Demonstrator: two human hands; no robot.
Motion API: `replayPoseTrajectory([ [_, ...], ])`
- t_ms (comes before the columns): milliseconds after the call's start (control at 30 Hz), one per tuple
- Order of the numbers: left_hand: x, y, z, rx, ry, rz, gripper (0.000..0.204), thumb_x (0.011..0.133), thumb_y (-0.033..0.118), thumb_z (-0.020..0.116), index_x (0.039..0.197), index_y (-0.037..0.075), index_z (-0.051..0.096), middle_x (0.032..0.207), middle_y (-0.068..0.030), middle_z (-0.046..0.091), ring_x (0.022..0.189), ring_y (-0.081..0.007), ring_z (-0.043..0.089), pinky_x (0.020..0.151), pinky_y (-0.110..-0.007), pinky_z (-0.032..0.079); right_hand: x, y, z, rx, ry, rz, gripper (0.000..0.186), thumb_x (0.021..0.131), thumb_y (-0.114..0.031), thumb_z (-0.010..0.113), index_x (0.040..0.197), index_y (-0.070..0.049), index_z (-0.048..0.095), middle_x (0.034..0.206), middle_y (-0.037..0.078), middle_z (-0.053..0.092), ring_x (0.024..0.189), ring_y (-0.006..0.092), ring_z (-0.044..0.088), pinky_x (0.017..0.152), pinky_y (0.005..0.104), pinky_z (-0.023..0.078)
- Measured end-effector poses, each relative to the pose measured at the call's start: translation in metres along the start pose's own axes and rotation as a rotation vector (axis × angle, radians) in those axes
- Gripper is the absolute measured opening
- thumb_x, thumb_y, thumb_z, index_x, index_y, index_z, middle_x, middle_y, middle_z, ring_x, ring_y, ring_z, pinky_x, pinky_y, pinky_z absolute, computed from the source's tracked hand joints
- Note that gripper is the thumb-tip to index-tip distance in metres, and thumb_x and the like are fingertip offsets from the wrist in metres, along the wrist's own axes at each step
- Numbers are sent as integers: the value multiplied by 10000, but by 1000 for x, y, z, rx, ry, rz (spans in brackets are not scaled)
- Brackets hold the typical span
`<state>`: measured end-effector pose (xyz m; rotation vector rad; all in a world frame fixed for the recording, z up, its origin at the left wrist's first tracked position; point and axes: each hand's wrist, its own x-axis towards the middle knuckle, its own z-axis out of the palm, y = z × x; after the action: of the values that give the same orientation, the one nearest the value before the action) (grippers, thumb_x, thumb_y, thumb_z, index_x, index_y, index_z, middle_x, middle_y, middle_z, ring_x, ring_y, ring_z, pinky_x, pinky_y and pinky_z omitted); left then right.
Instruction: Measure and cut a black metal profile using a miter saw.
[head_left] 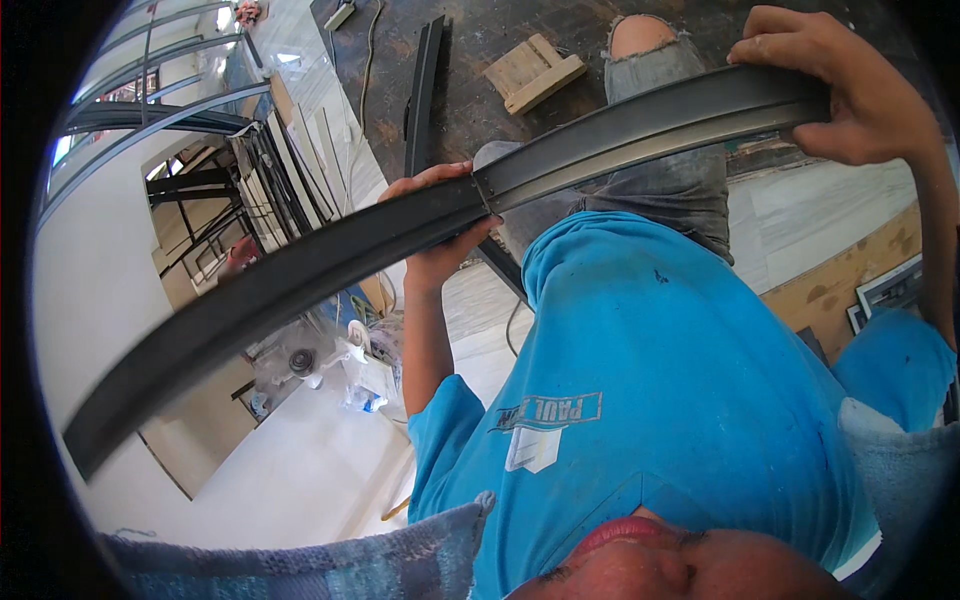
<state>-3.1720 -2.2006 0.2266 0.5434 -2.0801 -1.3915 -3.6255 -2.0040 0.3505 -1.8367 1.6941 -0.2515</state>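
Across my body runs a long dark grey metal profile (270, 270), bowed by the lens. A seam with a thin dark line crosses it beside my left fingers; I cannot tell whether two lengths meet there. The part right of the seam shows a paler grooved strip along its near edge. My left hand (440, 258) is closed round the profile at the seam, fingers over the far edge and thumb below. At the right end, my right hand (860, 95) grips the profile between fingers and thumb. The left end sticks out far past my left hand, unsupported.
On the dark floor beyond lie a wooden block (535, 75), another dark profile (425, 90) and a cable (370, 75). Several long strips (270, 170) are stacked at the left. Clear plastic bags (365, 385) lie by a white surface (310, 460). A brown board (860, 265) is at the right.
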Motion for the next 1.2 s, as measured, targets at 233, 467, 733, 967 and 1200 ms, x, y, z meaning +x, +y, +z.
replayPoseTrajectory([
  [233, -9, -13, 8, 119, 1, 12, 782, 691, 8, 884, 1241, 147, 346, 1336, -184, 572, 1246, -262, 579, 1075, -393, 480, 28, -45, 4, -38, -58, 15, 680, 600, -89, 736, 1268, -59, 614, 1334, 153, 524, 1209, 324, 532, 1020, 396, 451],
  [467, -6, -36, 4, 25, 30, 44, 736, 714, 35, 880, 1214, 137, 349, 1331, -194, 582, 1245, -261, 578, 1076, -391, 474, 32, -36, 9, -84, -93, 30, 667, 612, -108, 730, 1267, -55, 611, 1322, 159, 527, 1187, 333, 539, 1002, 398, 454],
  [733, -10, -21, -10, -14, 23, -80, 741, 687, 73, 907, 1228, 117, 402, 1212, -130, 619, 1133, -237, 602, 958, -387, 490, 41, -19, 32, -280, 122, -13, 543, 606, -118, 746, 1122, 8, 634, 1044, 169, 555, 953, 370, 574, 863, 459, 462],
  [967, -34, 21, -30, -276, 112, -322, 975, 766, 244, 829, 1494, 3, 226, 1002, -152, 665, 918, -256, 688, 842, -384, 558, 53, 21, 25, -39, 336, 92, 585, 642, -143, 683, 1192, 42, 603, 1055, 170, 571, 986, 372, 598, 882, 401, 472],
  [1200, -49, 42, -53, -656, -129, -855, 898, 805, 403, 750, 1461, -46, 331, 929, -172, 669, 770, -261, 685, 678, -388, 568, 63, 34, 35, -79, 448, 142, 595, 661, -187, 666, 1219, 6, 599, 1092, 162, 589, 1032, 364, 618, 899, 406, 485],
])
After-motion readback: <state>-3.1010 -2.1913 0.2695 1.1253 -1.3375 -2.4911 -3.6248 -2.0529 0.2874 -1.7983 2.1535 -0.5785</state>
